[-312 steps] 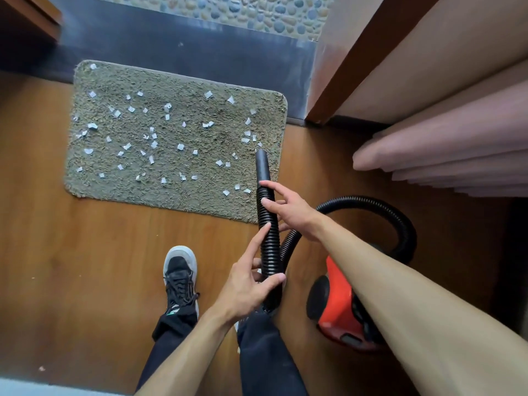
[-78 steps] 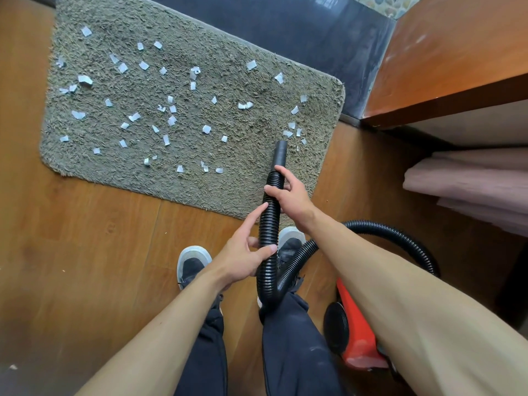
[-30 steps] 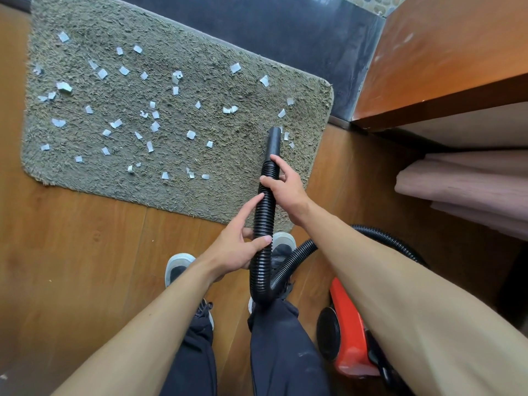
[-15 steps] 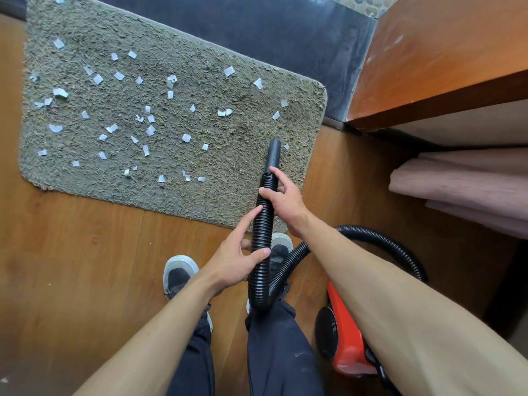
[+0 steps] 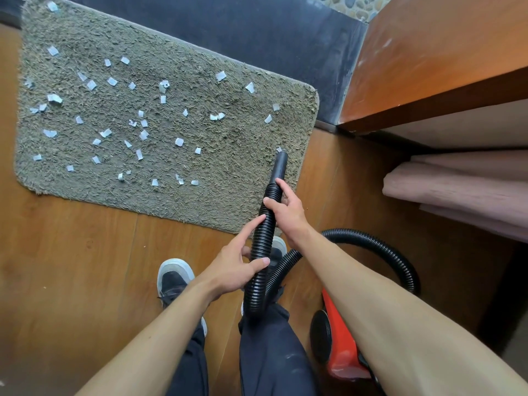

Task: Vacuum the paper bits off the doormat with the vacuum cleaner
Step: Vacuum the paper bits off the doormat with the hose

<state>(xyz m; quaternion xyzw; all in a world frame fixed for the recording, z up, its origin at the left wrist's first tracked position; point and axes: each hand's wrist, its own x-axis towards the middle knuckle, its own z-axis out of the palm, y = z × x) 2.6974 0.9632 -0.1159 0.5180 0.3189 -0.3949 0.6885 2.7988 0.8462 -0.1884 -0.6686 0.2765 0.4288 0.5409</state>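
Observation:
A grey-green shaggy doormat (image 5: 228, 155) lies on the wooden floor, strewn with several small white paper bits (image 5: 140, 135), mostly on its left and middle. I hold a black ribbed vacuum hose (image 5: 264, 238) with both hands. My right hand (image 5: 284, 211) grips it near the smooth nozzle (image 5: 279, 165), whose tip rests over the mat's right part beside one paper bit. My left hand (image 5: 235, 268) grips the hose lower down, thumb across it. The red vacuum body (image 5: 340, 347) sits at my right, partly behind my right arm.
My two feet in dark shoes (image 5: 174, 278) stand just below the mat. A dark threshold strip (image 5: 257, 32) runs behind the mat. A wooden panel (image 5: 434, 52) and pink bedding (image 5: 457, 190) fill the right side. Bare wooden floor (image 5: 71, 267) lies at the left.
The nozzle tip has drawn back toward me along the mat's right part. Paper bits near the right edge have gone since the earliest frames. Both hands keep their grip.

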